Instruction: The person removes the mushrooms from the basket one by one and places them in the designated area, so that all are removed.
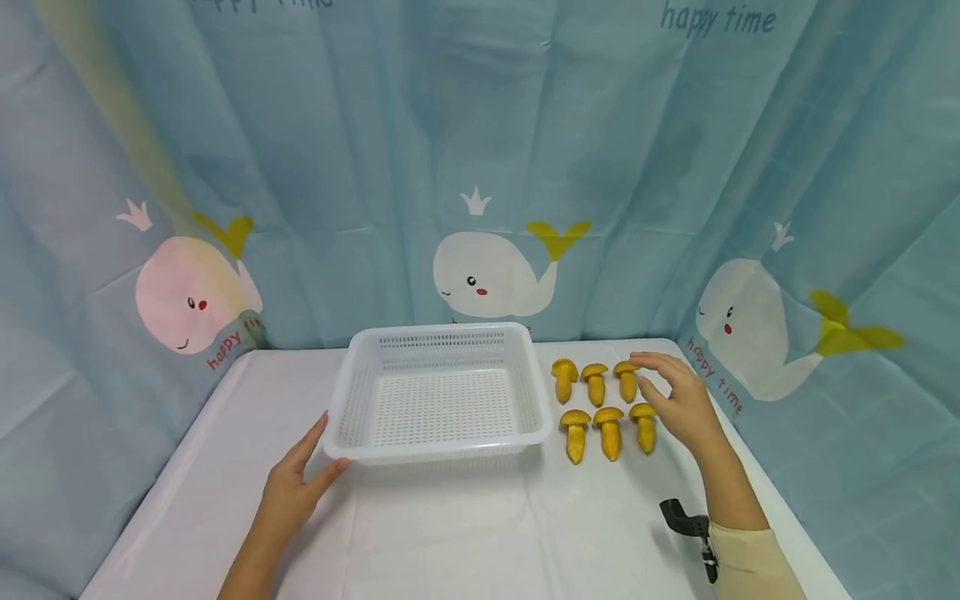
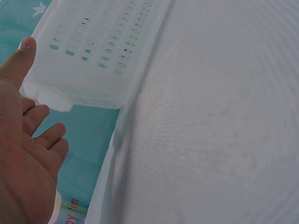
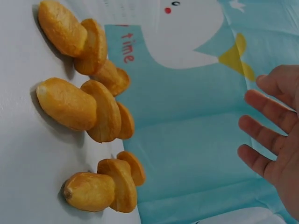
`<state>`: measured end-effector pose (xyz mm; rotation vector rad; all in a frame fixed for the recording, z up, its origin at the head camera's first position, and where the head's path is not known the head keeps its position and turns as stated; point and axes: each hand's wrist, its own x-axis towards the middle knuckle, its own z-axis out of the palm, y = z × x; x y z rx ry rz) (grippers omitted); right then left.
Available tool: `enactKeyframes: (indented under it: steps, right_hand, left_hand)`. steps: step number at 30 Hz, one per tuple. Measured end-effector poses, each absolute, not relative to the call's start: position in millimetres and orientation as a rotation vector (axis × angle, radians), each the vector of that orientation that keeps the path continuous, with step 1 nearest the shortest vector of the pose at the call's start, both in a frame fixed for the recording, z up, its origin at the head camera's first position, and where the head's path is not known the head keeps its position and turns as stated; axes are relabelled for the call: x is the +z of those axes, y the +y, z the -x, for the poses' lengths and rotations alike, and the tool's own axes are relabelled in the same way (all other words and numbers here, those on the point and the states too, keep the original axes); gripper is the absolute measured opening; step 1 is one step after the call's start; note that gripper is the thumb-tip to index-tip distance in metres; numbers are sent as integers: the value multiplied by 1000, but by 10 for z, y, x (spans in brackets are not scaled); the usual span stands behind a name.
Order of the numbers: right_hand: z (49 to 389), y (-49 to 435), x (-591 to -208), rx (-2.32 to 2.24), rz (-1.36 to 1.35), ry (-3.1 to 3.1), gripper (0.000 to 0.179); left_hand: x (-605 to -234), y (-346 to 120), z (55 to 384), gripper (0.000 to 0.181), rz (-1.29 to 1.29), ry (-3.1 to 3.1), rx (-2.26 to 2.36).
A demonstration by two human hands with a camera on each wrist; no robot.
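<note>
A white perforated plastic basket [image 1: 442, 451] stands on the table, with nothing inside it. My left hand [image 1: 294, 487] is at its near left corner, thumb and fingers spread around the rim; the left wrist view shows the same hand [image 2: 28, 144] beside the basket wall [image 2: 79, 79]. To the right of the basket lie several yellow-brown mushrooms [image 1: 609, 433] in two rows, stems toward me. My right hand [image 1: 681, 404] hovers over the right end of the rows, fingers loosely bent, near the far right mushroom [image 1: 627, 385]. In the right wrist view that hand [image 3: 275, 126] holds nothing.
A white cloth covers the table [image 1: 442, 533]. Blue curtains [image 1: 360, 167] printed with whales enclose its back and both sides. A black strap-like device [image 1: 686, 521] sits at the right wrist, by the beige sleeve [image 1: 750, 562].
</note>
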<state>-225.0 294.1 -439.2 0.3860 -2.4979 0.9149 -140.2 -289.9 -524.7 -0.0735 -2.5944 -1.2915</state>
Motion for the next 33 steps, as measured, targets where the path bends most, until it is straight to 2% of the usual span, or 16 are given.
enactKeyframes:
  steps: [13, 23, 33]
  right_hand:
    - [2200, 2985, -4426, 733, -468, -2492, 30]
    - [2249, 3017, -4492, 599, -630, -2430, 36]
    - [2236, 3157, -4517, 556, -635, -2424, 35]
  left_hand:
    - [-5270, -2887, 1381, 83, 60, -2614, -1265]
    - [-5224, -2954, 1315, 81, 22, -2620, -1239]
    - [-5198, -2981, 1260, 74, 54, -2593, -1175]
